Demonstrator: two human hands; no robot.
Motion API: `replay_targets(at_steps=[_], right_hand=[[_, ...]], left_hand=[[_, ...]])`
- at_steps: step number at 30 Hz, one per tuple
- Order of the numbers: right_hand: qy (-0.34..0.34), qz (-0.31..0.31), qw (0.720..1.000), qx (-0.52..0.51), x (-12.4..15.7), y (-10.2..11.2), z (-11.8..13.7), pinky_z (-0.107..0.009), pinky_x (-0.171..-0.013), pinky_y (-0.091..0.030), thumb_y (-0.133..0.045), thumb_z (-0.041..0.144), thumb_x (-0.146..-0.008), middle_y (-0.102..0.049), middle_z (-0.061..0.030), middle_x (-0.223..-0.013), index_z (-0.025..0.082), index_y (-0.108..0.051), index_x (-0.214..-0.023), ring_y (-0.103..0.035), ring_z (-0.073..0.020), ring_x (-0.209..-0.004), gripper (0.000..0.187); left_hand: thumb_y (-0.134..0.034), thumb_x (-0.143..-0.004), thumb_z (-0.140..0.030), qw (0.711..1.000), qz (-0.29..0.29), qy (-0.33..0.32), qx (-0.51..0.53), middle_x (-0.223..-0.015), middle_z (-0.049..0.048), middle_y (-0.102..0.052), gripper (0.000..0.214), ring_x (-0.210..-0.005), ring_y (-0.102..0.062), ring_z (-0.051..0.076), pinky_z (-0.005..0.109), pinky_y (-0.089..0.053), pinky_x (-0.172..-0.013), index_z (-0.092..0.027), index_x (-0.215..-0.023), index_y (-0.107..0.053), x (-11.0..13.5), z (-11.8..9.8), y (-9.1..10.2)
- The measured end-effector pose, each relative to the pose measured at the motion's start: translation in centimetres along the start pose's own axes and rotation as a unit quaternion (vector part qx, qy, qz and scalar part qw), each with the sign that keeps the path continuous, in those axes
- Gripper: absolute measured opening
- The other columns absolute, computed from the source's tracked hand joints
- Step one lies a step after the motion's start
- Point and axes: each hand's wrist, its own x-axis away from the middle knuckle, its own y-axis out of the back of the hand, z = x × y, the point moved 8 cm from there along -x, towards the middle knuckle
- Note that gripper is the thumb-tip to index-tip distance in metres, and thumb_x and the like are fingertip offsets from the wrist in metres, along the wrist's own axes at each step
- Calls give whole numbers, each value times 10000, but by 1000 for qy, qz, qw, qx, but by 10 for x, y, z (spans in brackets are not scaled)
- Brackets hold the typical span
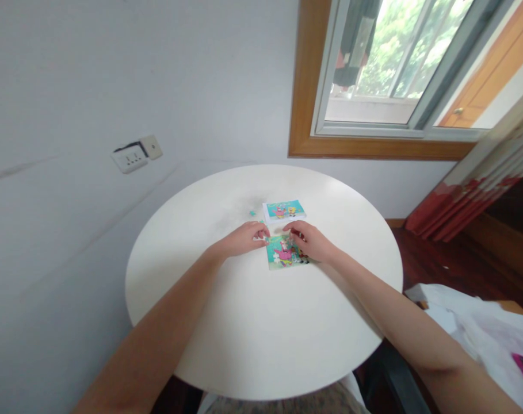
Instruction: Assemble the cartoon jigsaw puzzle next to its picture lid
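Just past the middle of the white table [252, 328]: jigsaw [282, 256] time.
Left hand [246, 237] is at its left edge, jigsaw toward 4 o'clock; can't tell if it's gripping. Long axis looks roughly 9-to-3. Right hand [312, 238] is nearer, curled over the 2 o'clock corner, jigsaw at its 8; can't see if it's pinching anything.

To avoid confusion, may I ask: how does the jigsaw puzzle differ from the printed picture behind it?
The jigsaw puzzle shows pale, piece-shaped patches; the printed picture looks unbroken. The puzzle lies nearer, the printed picture farther. The right hand covers part of the puzzle; no hand covers the printed picture. Both show turquoise and pink.
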Motion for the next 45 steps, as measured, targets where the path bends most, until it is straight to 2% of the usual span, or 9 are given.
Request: replay_targets(at_steps=[5,9,12,15,19,23,26,36,45], right_hand=[[-22,-49,998,-14,0,23,-19,-260,-709,-436,-435,111,-815,-599,-21,-847,193,-609,-1064,-529,-122,-719,315],[-43,-70,997,-4,-1,34,-36,-266,-706,-450,-455,121,-812,-608,-28,-841,191,-627,-1051,-548,-132,-742,303],[-44,-36,998,10,1,36,-42,-288,-747,-474,-496,157,-822,-606,-53,-899,185,-647,-1046,-567,-137,-770,271],[-42,27,998,33,6,37,-42,-345,-848,-479,-596,244,-800,-592,-96,-1055,190,-646,-1107,-583,-179,-916,315],[-51,118,990,58,19,42,-44,-447,-1022,-381,-709,414,-714,-514,-107,-1286,244,-520,-1313,-457,-269,-1209,651],[-39,213,974,65,32,41,-42,-470,-1094,-294,-755,508,-625,-441,-79,-1391,286,-382,-1420,-372,-294,-1293,906],[-46,233,967,88,36,39,-39,-473,-1093,-290,-778,530,-570,-400,-95,-1417,272,-339,-1446,-337,-321,-1309,1013],[-76,184,976,91,33,39,-36,-514,-1000,-379,-829,406,-530,-497,-112,-1254,296,-414,-1400,-429,-332,-1177,970],[-114,193,975,-5,35,33,-36,-357,-869,-522,-803,326,-590,-433,-105,-1267,252,-427,-1382,-601,-176,-905,879]], left_hand=[[-514,-838,-429,999,-25,-12,-34,-984,78,-610,328,-954,-563,222,345,-439,-885,-167,-1006,-617,1,-5,9],[-606,-756,-602,995,-1,-52,-84,-1316,108,-499,668,-1241,-408,277,401,-290,-1073,-200,-1278,-496,5,-23,5],[-628,-671,-698,992,62,-54,-99,-1444,130,-372,929,-1341,-296,310,429,-201,-1127,-202,-1404,-348,9,-33,-12],[-602,-635,-758,987,91,-51,-120,-1458,127,-351,1019,-1361,-270,322,462,-120,-1151,-212,-1434,-285,11,-38,-23],[-583,-635,-773,986,83,-45,-139,-1429,125,-380,1017,-1349,-287,321,467,-124,-1152,-208,-1427,-286,11,-38,-25],[-575,-665,-749,984,77,-39,-154,-1407,125,-393,974,-1337,-302,315,470,-147,-1144,-210,-1419,-276,11,-39,-24],[-587,-683,-714,984,75,-38,-160,-1396,127,-398,943,-1329,-308,314,462,-157,-1141,-203,-1413,-276,12,-41,-23],[-621,-700,-643,987,60,-41,-144,-1363,134,-429,868,-1294,-350,327,470,-204,-1111,-221,-1395,-317,12,-47,-19],[-622,-696,-653,988,60,-42,-138,-1383,133,-415,877,-1295,-341,333,467,-212,-1111,-204,-1392,-335,11,-40,-20]])
